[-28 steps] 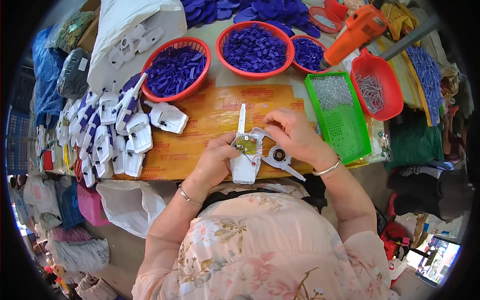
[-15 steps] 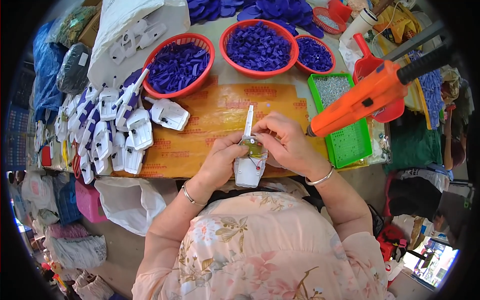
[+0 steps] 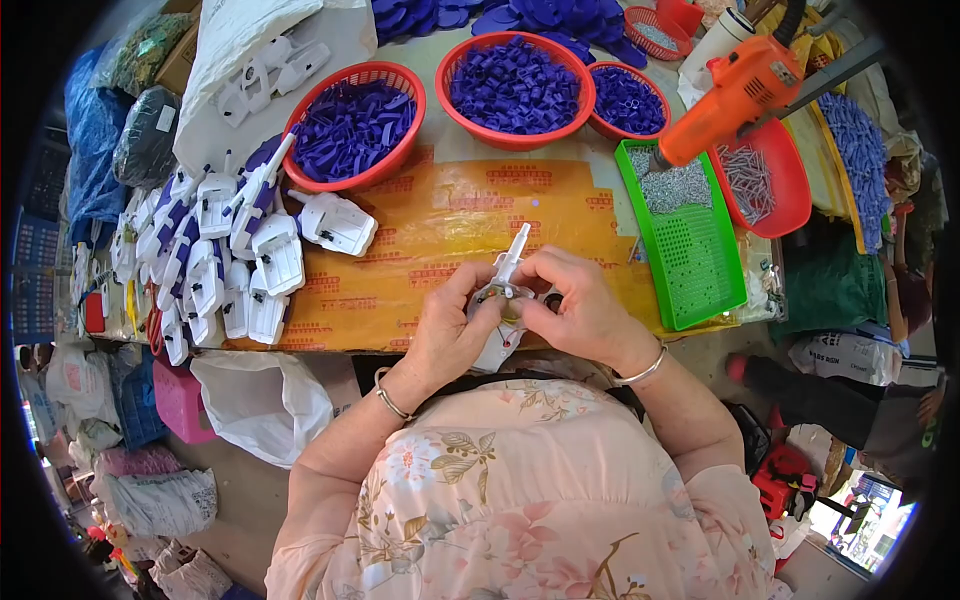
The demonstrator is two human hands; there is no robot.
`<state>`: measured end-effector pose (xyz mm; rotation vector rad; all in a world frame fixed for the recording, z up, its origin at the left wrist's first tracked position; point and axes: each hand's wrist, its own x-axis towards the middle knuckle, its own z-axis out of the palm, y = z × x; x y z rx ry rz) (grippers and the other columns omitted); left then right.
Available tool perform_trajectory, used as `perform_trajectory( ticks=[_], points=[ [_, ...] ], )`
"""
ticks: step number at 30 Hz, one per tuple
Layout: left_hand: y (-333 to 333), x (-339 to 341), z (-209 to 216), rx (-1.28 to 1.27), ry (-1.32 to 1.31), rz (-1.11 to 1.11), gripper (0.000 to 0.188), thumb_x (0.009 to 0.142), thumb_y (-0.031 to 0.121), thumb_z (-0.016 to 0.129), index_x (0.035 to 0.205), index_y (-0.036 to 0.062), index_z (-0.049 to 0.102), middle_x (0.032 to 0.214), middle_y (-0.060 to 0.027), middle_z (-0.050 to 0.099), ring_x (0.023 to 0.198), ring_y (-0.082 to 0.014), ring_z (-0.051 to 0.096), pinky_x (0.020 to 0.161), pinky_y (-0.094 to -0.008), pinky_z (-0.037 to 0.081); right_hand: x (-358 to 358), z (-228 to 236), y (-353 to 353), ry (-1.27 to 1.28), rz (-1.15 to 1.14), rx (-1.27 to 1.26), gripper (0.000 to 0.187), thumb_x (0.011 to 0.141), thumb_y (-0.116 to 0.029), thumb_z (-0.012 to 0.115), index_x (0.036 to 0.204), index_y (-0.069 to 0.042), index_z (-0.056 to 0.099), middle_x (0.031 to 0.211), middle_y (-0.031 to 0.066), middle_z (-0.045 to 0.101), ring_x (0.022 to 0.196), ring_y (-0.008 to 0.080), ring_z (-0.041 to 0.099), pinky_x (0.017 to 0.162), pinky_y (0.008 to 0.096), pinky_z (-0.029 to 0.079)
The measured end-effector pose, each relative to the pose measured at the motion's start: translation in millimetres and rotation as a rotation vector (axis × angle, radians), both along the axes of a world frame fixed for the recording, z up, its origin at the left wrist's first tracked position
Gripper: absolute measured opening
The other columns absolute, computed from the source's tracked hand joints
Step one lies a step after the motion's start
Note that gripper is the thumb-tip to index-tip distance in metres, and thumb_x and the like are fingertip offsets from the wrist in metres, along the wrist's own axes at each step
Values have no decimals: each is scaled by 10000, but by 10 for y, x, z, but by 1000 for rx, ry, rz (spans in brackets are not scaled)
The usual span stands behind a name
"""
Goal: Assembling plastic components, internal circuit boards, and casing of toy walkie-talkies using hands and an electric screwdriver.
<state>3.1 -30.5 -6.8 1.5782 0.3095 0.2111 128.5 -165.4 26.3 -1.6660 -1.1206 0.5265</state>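
From far away I look down on the person's work, and I take the green tray point(image 3: 698, 265) as my landmark. The white housing point(image 3: 497, 348) is to the left of this tray, at the near edge of the tabletop point(image 3: 412, 45), with its narrow nozzle pointing away from the body. I see the left hand point(image 3: 450, 322) with its fingers clamped on the left side of the housing. The right hand point(image 3: 588, 312) has its fingers clamped on the right side, thumb and forefinger near the nozzle's base; whether they pinch some small part, I cannot tell. Over the far end of the tray hangs an orange power tool point(image 3: 735, 95). Just right of the tray lies a red scoop point(image 3: 790, 170) with screws, and well to the left are piled other white housings point(image 3: 275, 255).
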Motion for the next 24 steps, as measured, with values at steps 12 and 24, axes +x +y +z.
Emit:
perform_trajectory(
  ticks=[12,24],
  points=[
    [-76,-8,58,129,-47,19,213,877,7,526,1085,-30,554,895,-128,631,797,-180,613,721,-290,482,-80,72,-27,-61,-71,-26,134,721,-26,648,824,2,569,749,108,579,663,212,578,594,315,459],
    [-120,-4,-33,391,-89,85,194,851,15,546,1042,-18,559,847,-186,615,747,-289,623,654,-344,492,-157,39,13,80,-160,-39,74,757,-12,645,798,5,586,687,34,596,599,86,534,539,244,437]
  ],
)
